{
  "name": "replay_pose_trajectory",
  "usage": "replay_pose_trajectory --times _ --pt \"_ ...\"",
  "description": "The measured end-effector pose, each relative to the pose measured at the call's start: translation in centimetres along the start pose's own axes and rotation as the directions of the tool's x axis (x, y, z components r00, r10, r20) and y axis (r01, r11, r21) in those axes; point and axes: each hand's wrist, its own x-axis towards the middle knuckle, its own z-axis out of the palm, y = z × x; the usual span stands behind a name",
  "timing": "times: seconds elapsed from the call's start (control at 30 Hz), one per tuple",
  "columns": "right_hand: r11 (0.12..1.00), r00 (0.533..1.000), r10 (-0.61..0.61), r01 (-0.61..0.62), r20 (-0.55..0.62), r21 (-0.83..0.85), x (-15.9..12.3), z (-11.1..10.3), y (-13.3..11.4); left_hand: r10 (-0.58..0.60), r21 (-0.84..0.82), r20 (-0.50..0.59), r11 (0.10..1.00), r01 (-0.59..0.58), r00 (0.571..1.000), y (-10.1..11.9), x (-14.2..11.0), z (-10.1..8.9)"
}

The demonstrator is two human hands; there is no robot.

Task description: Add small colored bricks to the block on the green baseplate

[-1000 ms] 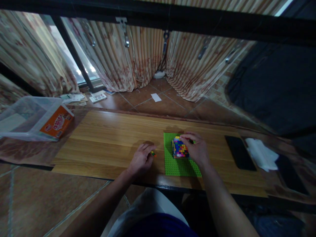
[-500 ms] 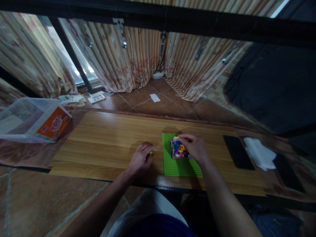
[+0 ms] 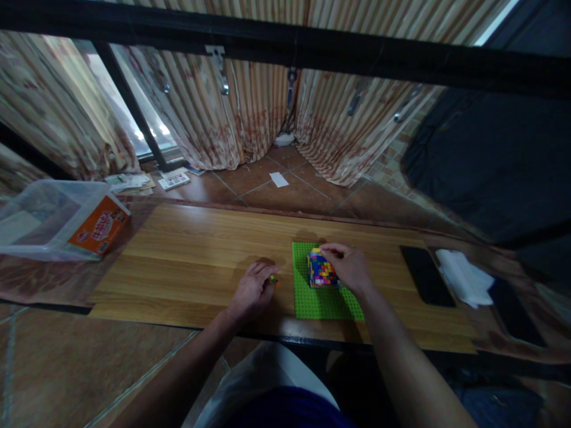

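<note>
A block built of many small coloured toy bricks (image 3: 323, 270) stands on a green studded baseplate (image 3: 307, 306). My right hand (image 3: 351, 268) reaches over it from the right, thumb and fingers pinched together at the top of the block. Whatever lies between those fingertips is hidden. Left of the baseplate, my left hand (image 3: 253, 290) rests low over the wooden tabletop with its fingers curled. Some tiny loose bricks (image 3: 273, 279), green, yellow and orange, show at its thumb and fingertips.
On the left stands a clear plastic bin (image 3: 53, 223) with an orange label. A dark flat panel (image 3: 427, 276) and white crumpled material (image 3: 464, 276) lie to the right. A dark bar (image 3: 267, 44) crosses above the table, before striped curtains (image 3: 250, 113).
The view has shifted slightly. My right hand stays pinched at the top of the block, with its fingers moved very little. The left hand keeps its place by the loose bricks.
</note>
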Motion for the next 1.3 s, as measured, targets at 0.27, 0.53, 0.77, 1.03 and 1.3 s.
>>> replay_pose_trajectory --times 0.27,0.53,0.77,1.03,1.3 --pt "0.972 0.977 -0.178 0.156 -0.116 -0.173 -1.1 0.4 0.0 -0.022 -0.043 -0.009 0.999 0.022 1.0 0.0 -0.1 -0.1" --pt "0.879 0.897 -0.433 0.399 -0.086 -0.26 -6.2 3.8 -4.5 -0.029 -0.038 -0.012 0.999 0.029 0.999 0.1 0.0 -0.1" --pt "0.894 0.943 -0.3 0.331 0.147 -0.302 -8.6 8.0 -4.3 -0.051 -0.026 0.001 0.998 0.051 0.999 0.0 0.0 0.0" --pt "0.891 0.953 -0.255 0.297 0.163 -0.342 -8.2 9.5 -2.7 -0.053 -0.024 -0.009 0.998 0.052 0.999 0.0 0.0 0.0" --pt "0.905 0.955 -0.261 0.293 0.141 -0.309 -8.2 9.6 -2.8 -0.04 -0.033 -0.027 0.999 0.039 0.999 -0.1 0.0 0.0"
